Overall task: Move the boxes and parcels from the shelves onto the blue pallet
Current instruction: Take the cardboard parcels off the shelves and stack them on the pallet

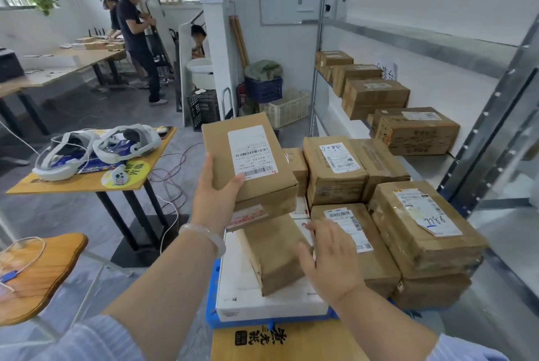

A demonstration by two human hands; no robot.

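My left hand [214,197] grips a brown cardboard box [248,162] with a white barcode label, held in the air above the pile. My right hand [329,261] rests with spread fingers against the right side of a smaller brown parcel [271,258] that lies on a flat white box [250,299]. The white box sits on the blue pallet [211,317]. Several taped brown boxes [420,223] are stacked on the pallet to the right. Several more brown boxes [376,97] stand in a row on the metal shelf [423,165] at the right.
A small wooden table [87,183] with two white headsets stands to the left, cables on the floor beside it. A wooden stool [38,276] is at lower left. Crates [287,110] sit by the far wall. Three people are at the desks in the back left.
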